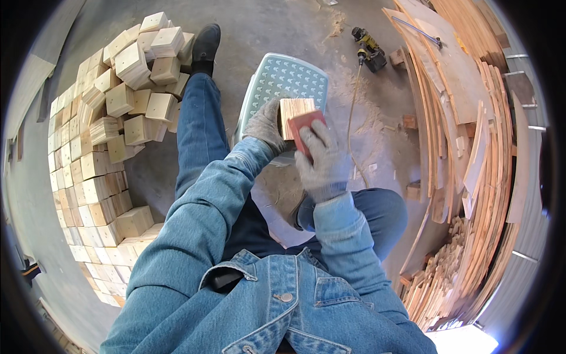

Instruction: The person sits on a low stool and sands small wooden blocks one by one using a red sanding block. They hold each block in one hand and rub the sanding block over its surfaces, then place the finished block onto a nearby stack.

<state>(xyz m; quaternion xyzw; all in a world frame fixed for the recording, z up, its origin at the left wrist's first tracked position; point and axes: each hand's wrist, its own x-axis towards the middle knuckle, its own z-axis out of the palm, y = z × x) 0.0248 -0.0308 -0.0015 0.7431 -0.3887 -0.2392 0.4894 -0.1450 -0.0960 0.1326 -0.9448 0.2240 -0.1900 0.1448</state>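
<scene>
Pale wood (pixel 294 110) clasped in the left grip (pixel 265 126) was apparently sanded with a red block (pixel 301 123) held by the right grip (pixel 323 158); steadiness seemed needed next.

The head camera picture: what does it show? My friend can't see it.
A person's gloved left hand holds a wooden block over a pale blue plastic stool, and the right hand holds a reddish pad against the block. Many more blocks are piled at the left; at the right are a drill and long wooden boards.
</scene>
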